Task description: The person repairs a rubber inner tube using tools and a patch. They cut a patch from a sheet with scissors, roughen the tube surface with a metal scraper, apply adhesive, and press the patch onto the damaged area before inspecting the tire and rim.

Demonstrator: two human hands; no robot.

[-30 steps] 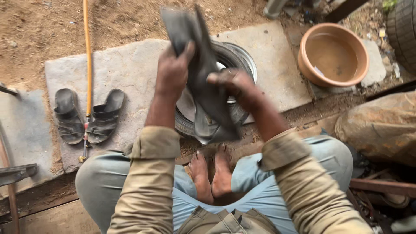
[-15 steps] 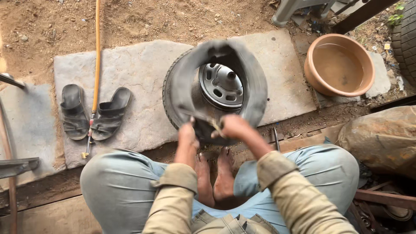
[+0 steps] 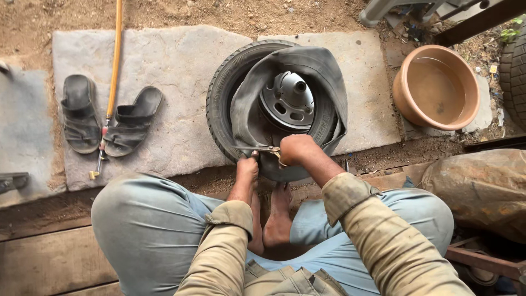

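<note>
A small black tyre [image 3: 219,104] on a metal rim [image 3: 287,98] lies flat on a stone slab [image 3: 164,66] in front of my crossed legs. A limp black inner tube [image 3: 323,71] is draped over the tyre's far and right side. My right hand [image 3: 296,149] is closed around the tube's near edge and a slim metal tool [image 3: 257,148] that points left. My left hand [image 3: 247,167] pinches the rubber just below the tool's tip, at the tyre's near rim. My bare feet rest just behind the hands.
A pair of dark sandals [image 3: 79,112] lies on the left with an orange hose [image 3: 114,66] running between them. A clay bowl [image 3: 435,87] holding water stands at the right. A brown sack [image 3: 476,186] and another tyre [image 3: 515,66] sit at the right edge.
The inner tube, held up in both hands a second ago, now lies draped over the tyre. Both hands have dropped to the tyre's near rim, the right one with the tool.
</note>
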